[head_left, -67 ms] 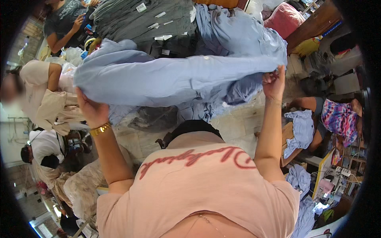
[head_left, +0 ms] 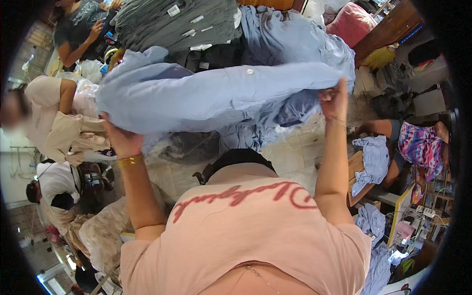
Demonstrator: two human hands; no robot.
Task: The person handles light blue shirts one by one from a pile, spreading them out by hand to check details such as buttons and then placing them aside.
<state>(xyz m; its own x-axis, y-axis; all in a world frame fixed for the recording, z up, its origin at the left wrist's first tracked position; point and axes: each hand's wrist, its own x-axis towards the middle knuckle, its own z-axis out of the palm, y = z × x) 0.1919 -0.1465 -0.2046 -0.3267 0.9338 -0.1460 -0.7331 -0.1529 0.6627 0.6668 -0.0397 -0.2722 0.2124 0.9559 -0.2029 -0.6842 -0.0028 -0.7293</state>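
I hold a light blue shirt [head_left: 206, 96] stretched out in front of me, up at arm's length. My left hand [head_left: 120, 140], with a gold bracelet on the wrist, grips its left end. At the shirt's right end my right hand [head_left: 335, 101] pinches the cloth. A small white button shows on the blue cloth near the top middle. Behind the shirt lie more blue garments [head_left: 300, 34] in a heap.
A pile of folded grey garments [head_left: 182, 22] with white tags lies at the top. Other people are at the left [head_left: 54, 113], top left [head_left: 78, 29] and right [head_left: 418, 145]. Blue cloth pieces [head_left: 373, 160] and a sewing machine [head_left: 408, 228] are at the right. Pale floor tiles [head_left: 290, 152] lie below.
Both hands and the shirt stay almost as they were; the shirt is held spread between them.
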